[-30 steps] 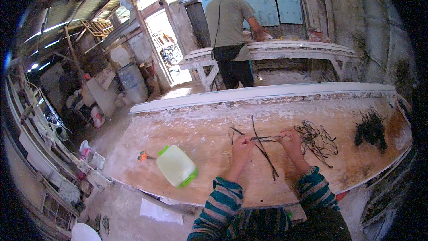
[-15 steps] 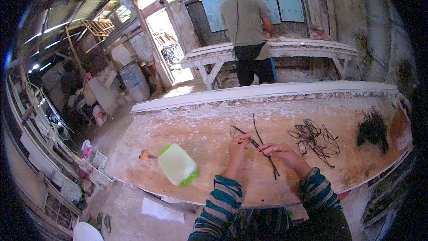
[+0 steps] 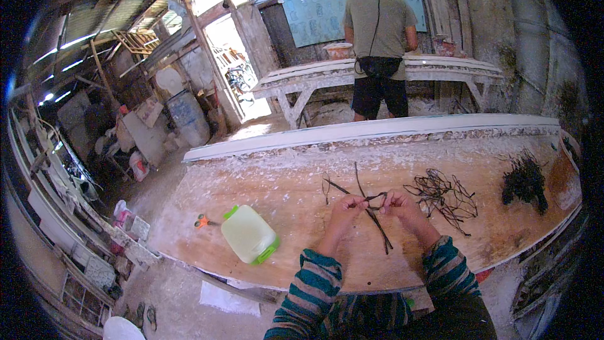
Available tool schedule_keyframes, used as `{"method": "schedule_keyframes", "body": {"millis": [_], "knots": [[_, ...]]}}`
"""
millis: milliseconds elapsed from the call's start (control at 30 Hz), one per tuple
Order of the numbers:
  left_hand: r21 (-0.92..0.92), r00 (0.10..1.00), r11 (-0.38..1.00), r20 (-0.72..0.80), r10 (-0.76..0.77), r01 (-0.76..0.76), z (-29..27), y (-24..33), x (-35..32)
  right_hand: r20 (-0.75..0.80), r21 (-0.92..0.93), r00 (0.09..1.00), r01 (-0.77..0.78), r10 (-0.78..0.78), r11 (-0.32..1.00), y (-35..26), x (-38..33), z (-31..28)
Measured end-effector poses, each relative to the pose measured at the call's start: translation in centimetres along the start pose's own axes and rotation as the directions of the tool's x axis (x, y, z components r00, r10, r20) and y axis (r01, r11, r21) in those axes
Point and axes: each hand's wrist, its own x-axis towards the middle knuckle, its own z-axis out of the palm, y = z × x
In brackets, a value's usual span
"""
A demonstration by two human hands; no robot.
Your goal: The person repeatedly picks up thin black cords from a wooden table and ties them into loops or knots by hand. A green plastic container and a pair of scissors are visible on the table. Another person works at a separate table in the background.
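Over the middle of the wooden tabletop, my left hand [image 3: 347, 209] pinches a dark cord [image 3: 376, 198] between thumb and fingertips. My right hand [image 3: 402, 206] grips the same cord close beside it, and a short bent stretch shows between the two. Crossing dark strands [image 3: 380, 232] lie under and around my hands, with ends toward the far left and toward me. A thin loop [image 3: 326, 189] lies at the far left end. To the right of my right hand is a loose tangle of dark cords [image 3: 441, 196]. My fingers partly hide the crossing.
A pale container with green clips [image 3: 250, 234] and orange-handled scissors [image 3: 203, 221] are at the left. A dark cord bundle [image 3: 525, 182] lies far right. A long white strip [image 3: 371, 130] edges the table's far side. Beyond it, a person [image 3: 380, 34] stands at a white-stained bench [image 3: 296, 75].
My hands have shifted from the crossed strands to pinching a bent piece of cord between them. The person beyond moved to the right, and a tub on the far bench came into view.
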Motion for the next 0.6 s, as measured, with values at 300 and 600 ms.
{"method": "schedule_keyframes", "body": {"millis": [300, 600], "knots": [[-0.121, 0.906, 0.992, 0.417, 0.07, -0.021, 0.3, 0.6, -0.7, -0.355, -0.276, 0.923, 0.046, -0.146, 0.96, 2.5, 1.1, -1.6], [-0.153, 0.958, 0.985, 0.284, -0.029, 0.075, 1.6, 1.2, -1.4, -0.516, -0.309, 0.839, 0.005, -0.172, 0.951, 2.3, 1.6, -1.2]]}}
